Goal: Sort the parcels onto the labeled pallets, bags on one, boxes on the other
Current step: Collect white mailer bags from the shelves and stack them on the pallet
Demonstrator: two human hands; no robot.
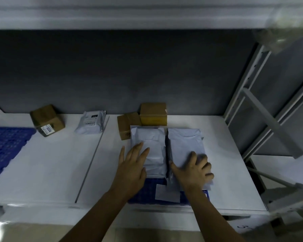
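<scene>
- Pale grey-blue crinkled plastic mailer bag (147, 137) and matching grey-blue neighbour bag (184, 142): plain, no pattern.
- Blue plastic grid pallet (5, 147): lattice of small holes.
- Brown cardboard box (47, 119): white label, black digits.
- Yellow-brown taped cardboard box (153, 113): yellower front.
- White plastic pouch (91, 124): black print.
- White rectangular tabletop (51, 163); dark grey flat wall (112, 70).

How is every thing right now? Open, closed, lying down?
left bag: lying flat on blue pallet.
right bag: lying beside it.
small bag: lying on table.
left box: closed, on table.
short box: closed.
tall box: closed.
left hand: open, flat on left bag.
right hand: on right bag, grip blurred.
</scene>
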